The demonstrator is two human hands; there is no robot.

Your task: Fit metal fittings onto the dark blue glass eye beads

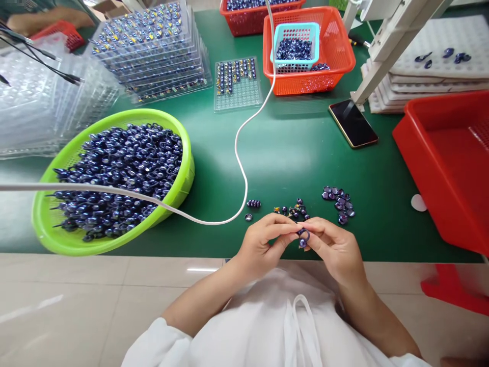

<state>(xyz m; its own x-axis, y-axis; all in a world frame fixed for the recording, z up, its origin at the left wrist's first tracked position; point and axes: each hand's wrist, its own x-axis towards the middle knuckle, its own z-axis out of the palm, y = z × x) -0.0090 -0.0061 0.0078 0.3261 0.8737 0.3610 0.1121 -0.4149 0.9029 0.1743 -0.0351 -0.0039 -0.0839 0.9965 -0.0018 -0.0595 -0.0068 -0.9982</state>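
Both hands meet at the near edge of the green table (pixel 298 153). My left hand (pixel 263 243) and my right hand (pixel 333 245) pinch one small shiny dark-blue ring-shaped part (pixel 303 237) between their fingertips. Just beyond the fingers lie a few loose blue parts (pixel 294 209) with small yellow bits. A little heap of flat purple-blue pieces (pixel 338 201) sits to the right of them. A lime-green round basket (pixel 114 178) heaped with the same blue parts stands at the left.
A white cable (pixel 240 163) loops across the table. Stacked clear trays of parts (pixel 153 51) stand at the back left, one clear tray (pixel 237 84) beside them. An orange basket (pixel 332 56) holds a small blue basket. A phone (pixel 353 124) and red bin (pixel 446 163) lie right.
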